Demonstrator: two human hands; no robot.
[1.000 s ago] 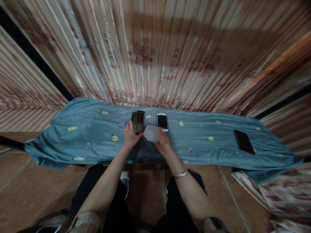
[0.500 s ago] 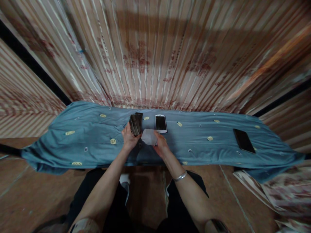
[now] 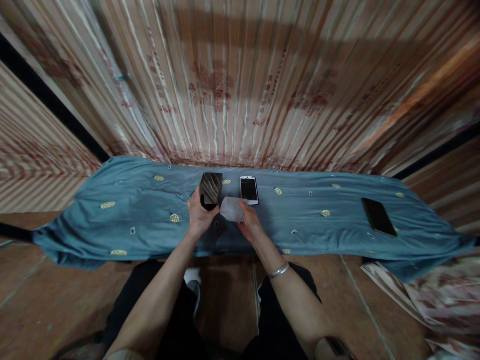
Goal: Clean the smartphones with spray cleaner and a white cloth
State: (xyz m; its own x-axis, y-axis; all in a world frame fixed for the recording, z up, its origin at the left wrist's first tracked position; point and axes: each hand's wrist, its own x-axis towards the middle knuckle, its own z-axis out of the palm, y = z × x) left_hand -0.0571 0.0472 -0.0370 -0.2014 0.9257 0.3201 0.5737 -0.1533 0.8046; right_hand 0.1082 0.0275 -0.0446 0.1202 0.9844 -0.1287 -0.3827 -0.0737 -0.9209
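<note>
My left hand (image 3: 198, 216) holds a dark phone (image 3: 210, 189) upright above the blue cloth (image 3: 123, 215), its glossy screen facing me. My right hand (image 3: 250, 225) grips a small pale grey wiping cloth (image 3: 232, 209) just right of that phone. A white phone (image 3: 249, 189) lies flat on the blue cloth just beyond my right hand. Both hands are close together near the cloth's middle.
A black phone (image 3: 378, 217) lies on the blue cloth far to the right. The cloth covers a long low surface against a striped, red-printed curtain wall (image 3: 240, 85). Brown floor (image 3: 45, 300) lies below, and patterned fabric (image 3: 427, 300) sits at the lower right.
The dark phone in my left hand has turned, so its screen now faces me more squarely. The right hand with the wiping cloth stays beside it.
</note>
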